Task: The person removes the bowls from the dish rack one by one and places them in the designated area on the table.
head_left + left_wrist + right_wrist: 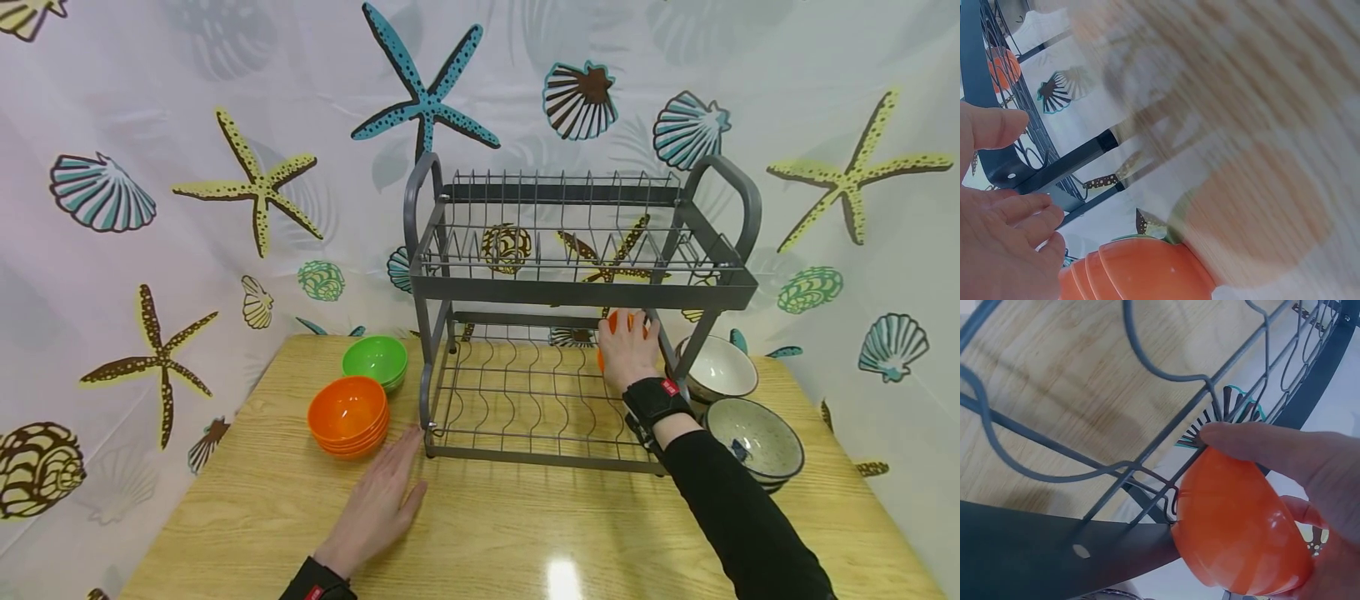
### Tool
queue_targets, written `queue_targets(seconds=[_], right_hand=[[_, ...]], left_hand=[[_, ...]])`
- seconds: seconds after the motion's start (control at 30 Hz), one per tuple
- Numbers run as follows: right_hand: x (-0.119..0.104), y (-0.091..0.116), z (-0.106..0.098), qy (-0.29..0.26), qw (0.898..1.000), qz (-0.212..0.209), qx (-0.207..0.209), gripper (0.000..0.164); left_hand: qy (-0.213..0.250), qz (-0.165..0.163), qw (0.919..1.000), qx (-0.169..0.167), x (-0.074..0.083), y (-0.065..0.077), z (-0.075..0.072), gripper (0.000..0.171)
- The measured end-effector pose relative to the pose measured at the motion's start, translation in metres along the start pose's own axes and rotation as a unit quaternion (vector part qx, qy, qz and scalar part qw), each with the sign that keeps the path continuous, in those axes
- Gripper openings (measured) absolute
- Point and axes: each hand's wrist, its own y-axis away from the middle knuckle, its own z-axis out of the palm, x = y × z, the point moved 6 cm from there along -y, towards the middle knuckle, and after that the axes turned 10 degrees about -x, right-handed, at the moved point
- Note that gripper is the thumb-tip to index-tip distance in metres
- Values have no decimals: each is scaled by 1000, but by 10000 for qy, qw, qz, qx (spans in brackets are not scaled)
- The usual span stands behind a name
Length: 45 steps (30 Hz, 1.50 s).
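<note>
My right hand (628,352) grips an orange bowl (1241,525) at the right end of the lower tier of a dark grey two-tier dish rack (585,292). In the right wrist view the thumb lies along the bowl's upper edge and the fingers curl behind it. The bowl stands on its side against the rack wires; in the head view the hand hides most of it. My left hand (378,504) lies with fingers extended, holding nothing, its fingertips right at the rack's front left foot. Beside it stands a stack of orange bowls (348,408).
Behind the orange stack are green bowls (375,358). To the right of the rack sit a white bowl (722,367) and a stack of speckled grey bowls (753,437). The rack's upper tier (547,265) overhangs the right hand. A patterned curtain (300,100) hangs behind the table.
</note>
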Motion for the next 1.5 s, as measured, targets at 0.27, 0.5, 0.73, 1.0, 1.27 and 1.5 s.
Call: queue_targets(seconds=[0.27, 0.5, 0.73, 1.0, 1.27, 1.5], right_hand=[[-3, 2, -1, 433, 9980, -144, 444, 66], [-6, 0, 4, 989, 9918, -358, 728, 65], [-11, -3, 8, 1505, 9826, -309, 1040, 57], [-15, 1, 7, 2020, 9639, -359, 1699, 52], [-16, 5, 4, 2121, 9530, -515, 2101, 58], [-13, 7, -11, 1249, 9768, -504, 1668, 70]], left_hand=[[-27, 10, 10000, 51, 0, 1, 0, 70], [20, -69, 9999, -85, -1, 1, 2, 72], [-50, -29, 10000, -7, 0, 2, 2, 70], [-135, 7, 9999, 33, 0, 3, 2, 69], [-232, 53, 9996, 157, 3, 5, 0, 69], [-195, 120, 9987, 450, 5, 7, -6, 68]])
